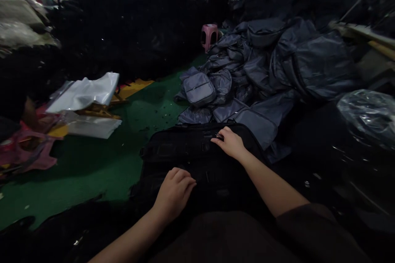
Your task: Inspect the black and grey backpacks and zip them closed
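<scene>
A black bag [173, 148] with straps and small buckles lies flat in front of me, its details dim in the low light. On its near part, left of the middle, rests my left hand [175, 191], fingers curled together and closed against the fabric. My right hand [231, 144] is over the bag's far part, thumb and fingers pinched round a small shiny metal piece [219, 135]. Its exact kind is too small and dark to make out. The bag's near edge merges with my dark clothing.
Behind the bag spreads a heap of grey-blue bags [247, 65]. A pink stool [210, 36] stands at the back; another pink stool [37, 152] lies at left near white plastic sheets [89, 92]. The floor [101, 164] is green. Clear plastic wrap [368, 115] bulges at right.
</scene>
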The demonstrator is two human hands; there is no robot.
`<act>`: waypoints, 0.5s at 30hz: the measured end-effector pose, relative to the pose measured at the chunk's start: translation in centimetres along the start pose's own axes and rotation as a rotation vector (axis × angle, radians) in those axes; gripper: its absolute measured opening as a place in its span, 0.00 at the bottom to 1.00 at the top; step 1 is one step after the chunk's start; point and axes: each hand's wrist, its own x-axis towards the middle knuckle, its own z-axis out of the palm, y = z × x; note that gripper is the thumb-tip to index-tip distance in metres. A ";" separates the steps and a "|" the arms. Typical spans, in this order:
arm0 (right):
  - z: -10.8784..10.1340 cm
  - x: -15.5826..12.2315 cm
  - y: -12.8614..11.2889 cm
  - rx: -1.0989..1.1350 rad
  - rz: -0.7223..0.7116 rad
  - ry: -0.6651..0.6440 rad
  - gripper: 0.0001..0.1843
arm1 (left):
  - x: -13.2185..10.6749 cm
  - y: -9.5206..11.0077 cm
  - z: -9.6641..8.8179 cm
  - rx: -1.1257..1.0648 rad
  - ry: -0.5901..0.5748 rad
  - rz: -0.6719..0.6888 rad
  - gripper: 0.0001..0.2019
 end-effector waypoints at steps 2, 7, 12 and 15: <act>0.1 0.0 0.1 0.001 0.001 0.001 0.19 | 0.2 0.1 -0.5 -0.159 -0.019 -0.092 0.06; 0.2 -0.1 0.2 0.011 0.009 0.006 0.19 | 1.2 -0.1 -2.4 -0.440 0.091 -0.457 0.10; 0.2 -0.2 0.5 0.031 0.018 0.007 0.19 | 1.9 -2.6 -5.5 -0.414 0.474 -0.732 0.14; 0.1 -0.2 0.8 0.065 0.017 0.021 0.19 | 1.6 -5.8 -7.7 -0.229 0.723 -0.797 0.18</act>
